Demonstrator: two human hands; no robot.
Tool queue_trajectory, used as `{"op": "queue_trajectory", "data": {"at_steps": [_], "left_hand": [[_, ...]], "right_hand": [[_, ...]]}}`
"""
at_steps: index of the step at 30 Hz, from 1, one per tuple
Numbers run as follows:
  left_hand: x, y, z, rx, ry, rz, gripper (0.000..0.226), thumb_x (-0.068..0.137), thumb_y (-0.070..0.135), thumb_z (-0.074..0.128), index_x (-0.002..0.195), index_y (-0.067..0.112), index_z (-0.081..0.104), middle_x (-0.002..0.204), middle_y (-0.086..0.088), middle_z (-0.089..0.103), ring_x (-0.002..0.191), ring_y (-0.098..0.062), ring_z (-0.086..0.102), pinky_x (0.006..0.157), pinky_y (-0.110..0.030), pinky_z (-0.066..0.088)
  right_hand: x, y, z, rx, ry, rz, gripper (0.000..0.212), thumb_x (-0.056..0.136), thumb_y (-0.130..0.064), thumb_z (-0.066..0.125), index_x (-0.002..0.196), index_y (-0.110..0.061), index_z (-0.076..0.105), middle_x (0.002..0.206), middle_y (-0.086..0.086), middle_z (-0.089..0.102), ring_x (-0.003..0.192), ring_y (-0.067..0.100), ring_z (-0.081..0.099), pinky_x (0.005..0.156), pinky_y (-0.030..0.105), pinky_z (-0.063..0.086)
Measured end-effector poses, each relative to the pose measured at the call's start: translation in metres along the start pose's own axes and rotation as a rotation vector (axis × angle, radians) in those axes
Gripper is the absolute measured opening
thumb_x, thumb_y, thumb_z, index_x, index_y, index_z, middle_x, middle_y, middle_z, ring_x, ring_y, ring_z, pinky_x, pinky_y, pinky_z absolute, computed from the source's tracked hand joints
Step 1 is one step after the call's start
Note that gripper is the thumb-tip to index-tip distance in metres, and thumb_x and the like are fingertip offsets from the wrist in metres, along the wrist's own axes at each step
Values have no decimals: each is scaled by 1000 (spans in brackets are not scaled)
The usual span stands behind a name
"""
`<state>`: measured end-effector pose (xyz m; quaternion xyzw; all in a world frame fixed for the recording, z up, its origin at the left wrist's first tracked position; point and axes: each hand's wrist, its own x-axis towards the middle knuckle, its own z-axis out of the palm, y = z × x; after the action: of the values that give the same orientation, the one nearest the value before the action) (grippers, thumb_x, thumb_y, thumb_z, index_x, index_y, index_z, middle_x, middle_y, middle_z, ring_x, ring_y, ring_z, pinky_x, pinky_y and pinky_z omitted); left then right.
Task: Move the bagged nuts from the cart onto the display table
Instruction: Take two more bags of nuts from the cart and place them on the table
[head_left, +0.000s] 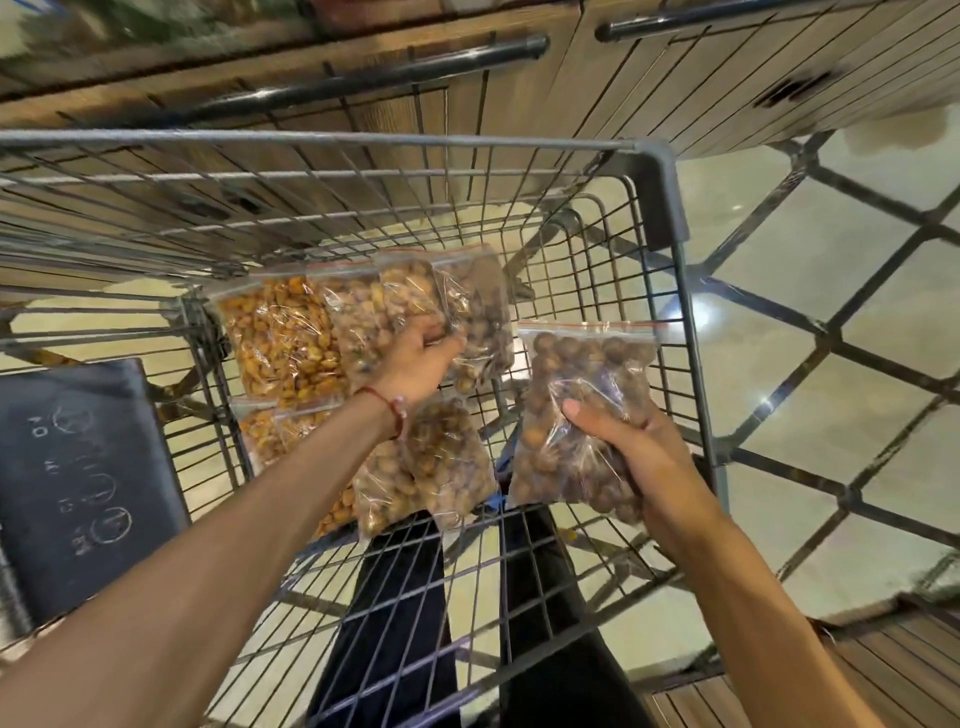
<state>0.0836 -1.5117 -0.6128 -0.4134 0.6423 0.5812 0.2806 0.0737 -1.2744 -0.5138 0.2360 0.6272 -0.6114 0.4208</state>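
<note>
Several clear zip bags of nuts lie on the floor of a grey wire cart (660, 176). My right hand (641, 457) grips a bag of round brown nuts (587, 374) by its lower part, lifted at the cart's right side. My left hand (421, 364) reaches down into the cart and closes its fingers on a bag of pale nuts (374, 317). Beside it to the left lies an orange-yellow bag (280, 348), to the right a dark brown bag (480, 312). More bags (447, 462) lie nearer to me under my left wrist.
A wooden slatted display unit (675, 67) with black bar handles stands just beyond the cart. A dark panel with chalk-like markings (83, 467) hangs on the cart's left. Glossy tiled floor (831, 291) lies to the right. My dark trouser legs show below the cart.
</note>
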Motion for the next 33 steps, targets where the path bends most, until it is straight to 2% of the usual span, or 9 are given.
{"op": "queue_trajectory", "data": {"at_steps": [3,8,13,16,19,24,28,30,33], "left_hand": [[5,4,10,-92,18,-38,56,101,24,63,150,9,41,110,10,56,97,-7,58,93,-29,54],[18,7,19,-143,-20,-75,74,94,28,74,154,12,35,120,3,65,98,-7,62,80,-26,52],[30,13,29,8,-16,-51,77,74,44,87,139,18,54,106,8,69,102,-17,68,103,-42,52],[30,15,39,192,93,31,44,80,32,86,114,15,64,102,5,70,101,-18,67,95,-32,51],[24,22,46,281,133,71,45,83,30,85,117,14,61,106,1,66,100,-19,62,83,-26,45],[27,32,51,370,176,10,48,76,51,86,92,16,57,106,-7,68,103,-28,64,92,-37,52],[26,41,55,465,195,-1,52,83,58,77,77,13,50,77,0,56,84,-22,56,56,-28,39],[23,46,55,522,221,10,54,81,63,75,74,17,48,74,-1,55,78,-22,56,49,-27,31],[23,44,60,587,250,42,56,80,63,77,90,13,55,94,-10,63,93,-29,64,68,-32,47]], "right_hand": [[-8,-4,-5,-22,-18,-10,40,90,-23,78,130,-24,72,118,12,80,99,30,79,77,41,62],[-11,-10,-13,-113,43,-60,38,87,-11,81,123,-17,73,112,6,82,106,27,79,98,44,60],[-16,-9,-18,-142,58,-59,45,88,-11,83,130,-14,69,117,8,81,111,28,77,106,54,56],[-25,-9,-21,-151,53,-57,50,86,-11,84,133,-17,67,118,4,81,113,24,77,106,51,56],[-36,-10,-25,-138,80,-75,50,86,-10,84,132,-18,66,116,1,81,111,21,77,99,44,60],[-49,-11,-28,-147,138,-111,49,83,-12,85,129,-18,67,114,2,82,108,20,78,97,42,60],[-58,-12,-32,-98,188,-150,52,83,-13,84,132,-18,66,117,3,81,110,22,78,98,44,60],[-61,-12,-34,-83,197,-180,54,81,-17,84,131,-17,66,118,4,80,111,23,77,99,44,60],[-63,-12,-36,-79,217,-221,55,78,-21,84,129,-17,67,118,3,80,110,22,77,98,40,60]]}}
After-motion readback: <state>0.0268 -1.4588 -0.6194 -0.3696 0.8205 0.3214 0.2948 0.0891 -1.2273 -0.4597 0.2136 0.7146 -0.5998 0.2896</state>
